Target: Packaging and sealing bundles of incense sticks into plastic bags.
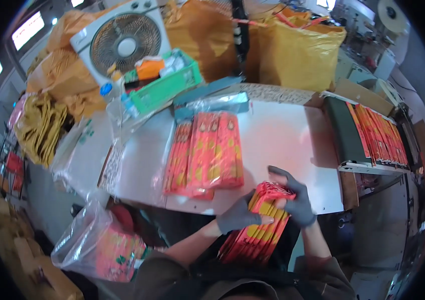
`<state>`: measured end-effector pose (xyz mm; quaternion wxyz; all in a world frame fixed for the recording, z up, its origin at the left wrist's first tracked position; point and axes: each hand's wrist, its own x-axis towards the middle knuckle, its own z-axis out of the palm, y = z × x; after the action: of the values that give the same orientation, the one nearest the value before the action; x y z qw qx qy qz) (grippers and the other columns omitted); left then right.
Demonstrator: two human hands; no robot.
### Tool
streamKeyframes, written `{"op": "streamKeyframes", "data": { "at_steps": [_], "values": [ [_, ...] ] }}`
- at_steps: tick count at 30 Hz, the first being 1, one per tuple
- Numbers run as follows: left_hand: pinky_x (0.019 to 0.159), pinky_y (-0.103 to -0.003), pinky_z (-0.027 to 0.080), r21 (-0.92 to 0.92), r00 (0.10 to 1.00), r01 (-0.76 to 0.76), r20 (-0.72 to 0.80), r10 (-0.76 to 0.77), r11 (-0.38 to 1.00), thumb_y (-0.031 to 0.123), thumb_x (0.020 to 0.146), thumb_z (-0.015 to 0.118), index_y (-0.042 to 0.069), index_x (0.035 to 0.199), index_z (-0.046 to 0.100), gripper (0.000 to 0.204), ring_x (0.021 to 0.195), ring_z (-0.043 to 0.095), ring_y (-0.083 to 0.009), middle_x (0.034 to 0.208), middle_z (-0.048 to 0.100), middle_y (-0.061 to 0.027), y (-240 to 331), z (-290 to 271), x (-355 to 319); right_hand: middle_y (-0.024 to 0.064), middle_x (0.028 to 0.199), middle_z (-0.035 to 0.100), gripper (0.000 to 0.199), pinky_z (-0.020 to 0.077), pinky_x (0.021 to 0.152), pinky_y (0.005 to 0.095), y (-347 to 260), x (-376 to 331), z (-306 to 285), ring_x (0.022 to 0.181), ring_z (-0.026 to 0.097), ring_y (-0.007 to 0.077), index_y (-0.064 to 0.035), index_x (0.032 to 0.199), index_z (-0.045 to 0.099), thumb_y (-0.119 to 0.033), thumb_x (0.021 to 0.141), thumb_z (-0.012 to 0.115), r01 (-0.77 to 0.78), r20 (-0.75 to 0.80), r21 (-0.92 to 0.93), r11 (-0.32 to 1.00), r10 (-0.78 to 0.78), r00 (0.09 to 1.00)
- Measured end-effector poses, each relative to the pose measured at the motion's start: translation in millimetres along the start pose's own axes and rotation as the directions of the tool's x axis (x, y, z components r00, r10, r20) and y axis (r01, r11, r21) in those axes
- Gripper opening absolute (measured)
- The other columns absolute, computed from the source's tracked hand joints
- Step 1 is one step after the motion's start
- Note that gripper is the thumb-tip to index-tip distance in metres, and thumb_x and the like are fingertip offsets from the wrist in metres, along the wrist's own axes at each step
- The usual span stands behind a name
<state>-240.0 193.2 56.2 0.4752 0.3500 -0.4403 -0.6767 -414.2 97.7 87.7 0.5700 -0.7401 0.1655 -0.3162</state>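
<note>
A bundle of long, flat red-and-yellow printed packets (260, 235) is held upright at a tilt between my hands, just off the table's front edge. My left hand (240, 216), in a grey glove with bare fingertips, grips its left side with the thumb across the front. My right hand (300, 202), gloved the same way, curves around the upper right side. Its thumb presses the front while a forefinger reaches over the top end. Left of my hands, stacks of similar packets in clear plastic (215, 155) lie on the white table (277, 125).
At the right, a dark conveyor (342, 130) carries a row of red packets (380, 135). A green crate (167, 87) of odds and ends stands at the back left, before a fan (127, 47). Yellow sacks (297, 57) stand behind. A plastic bag of packets (115, 247) hangs lower left.
</note>
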Motion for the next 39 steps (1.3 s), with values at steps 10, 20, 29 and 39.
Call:
{"op": "streamKeyframes", "data": {
  "at_steps": [10, 20, 29, 39],
  "values": [
    [0.099, -0.029, 0.034, 0.391, 0.993, -0.038, -0.091, 0.08, 0.92, 0.028, 0.09, 0.055, 0.001, 0.139, 0.027, 0.062, 0.118, 0.041, -0.0141, 0.126, 0.045, -0.0066, -25.5, -53.0, -51.9, 0.0051, 0.082, 0.065, 0.019, 0.0436, 0.075, 0.0264, 60.5, 77.5, 51.2, 0.08, 0.057, 0.0113, 0.002, 0.087, 0.067, -0.015, 0.081, 0.063, -0.341, 0.467, 0.064, 0.938, 0.274, 0.841],
    [0.078, -0.037, 0.047, 0.639, 0.55, 0.724, -0.763, 0.34, 0.262, 0.022, 0.074, 0.067, 0.008, 0.088, 0.064, 0.019, 0.083, 0.062, -0.0273, 0.09, 0.064, -0.0108, 21.0, -313.6, -215.6, 0.0037, 0.078, 0.062, 0.017, 0.0426, 0.072, 0.0247, 75.0, 81.7, 70.5, 0.076, 0.055, 0.011, 0.0018, 0.086, 0.066, -0.013, 0.079, 0.062, -0.385, 0.453, 0.018, 0.923, 0.336, 0.826],
    [0.072, -0.04, 0.047, 0.755, 0.585, 0.521, -0.656, 0.477, 0.399, 0.024, 0.078, 0.059, 0.004, 0.085, 0.061, 0.021, 0.081, 0.061, -0.0328, 0.084, 0.062, -0.0171, 8.8, -332.8, -211.9, 0.0028, 0.078, 0.062, 0.016, 0.0429, 0.073, 0.0247, 79.4, 80.9, 66.7, 0.076, 0.055, 0.01, 0.0004, 0.088, 0.068, -0.012, 0.08, 0.062, -0.388, 0.411, -0.003, 0.922, 0.355, 0.84],
    [0.073, -0.039, 0.048, 0.663, 0.426, 0.655, -0.72, 0.548, 0.362, 0.024, 0.075, 0.063, 0.005, 0.086, 0.061, 0.023, 0.082, 0.06, -0.0329, 0.084, 0.062, -0.0148, 5.3, -315.3, -203.0, 0.0055, 0.084, 0.065, 0.016, 0.0444, 0.074, 0.0251, 88.6, 68.3, 56.2, 0.079, 0.058, 0.0116, 0.0008, 0.086, 0.066, -0.014, 0.08, 0.064, -0.406, 0.358, 0.067, 0.911, 0.358, 0.862]
  ]
}}
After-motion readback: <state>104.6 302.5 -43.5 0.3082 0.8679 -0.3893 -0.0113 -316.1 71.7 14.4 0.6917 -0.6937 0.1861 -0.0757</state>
